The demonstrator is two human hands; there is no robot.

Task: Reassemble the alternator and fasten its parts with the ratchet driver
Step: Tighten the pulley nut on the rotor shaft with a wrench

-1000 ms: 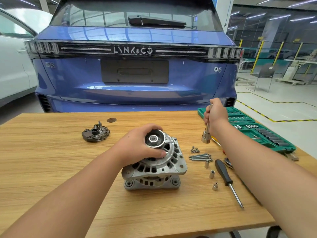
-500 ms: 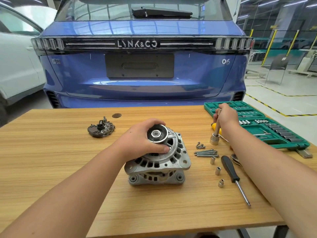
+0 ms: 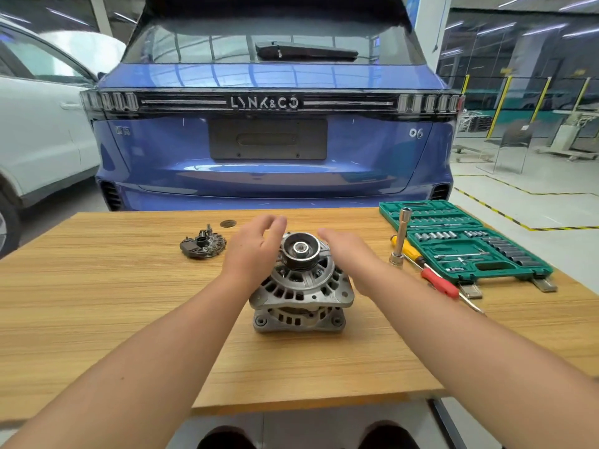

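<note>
Alternator [image 3: 299,286] standing pulley-up near the middle of the bench [image 3: 97,303], slightly toward the far edge, on its rear housing. Cast metal body, ribbed and vented: judged heavy and rigid, no give anywhere. Best taken low, with palms on both sides of the wide front flange, fingers tucked under the mounting ears; vents offer purchase but carry sharp-looking edges. Pulley [image 3: 300,251] judged a poor lifting point: smooth, grooved, likely to spin. Bare metal possibly oily, so a firm two-sided hold seems wise.

Left hand [image 3: 254,247] open and holding nothing, fingers relaxed, hovering just beside the pulley on its left. Right hand [image 3: 348,251] likewise open and holding nothing, flat, just beside the pulley on its right. Neither clearly touching the housing; contact of the palms with the body cannot be told.

Rectifier plate [image 3: 203,245] lying apart toward the far left, not yet fitted. Long socket tool [image 3: 400,238] standing upright near the right edge, just beside the green socket case [image 3: 466,251], with a yellow-handled [image 3: 406,249] and a red-handled screwdriver [image 3: 440,283] lying in front of the case.

Readable writing: "LYNK&CO" across the tailgate of the blue car [image 3: 275,163] beyond the far edge, and "06" on its right side. Small badge on its left side too blurred to read. No legible marking on alternator or case.
</note>
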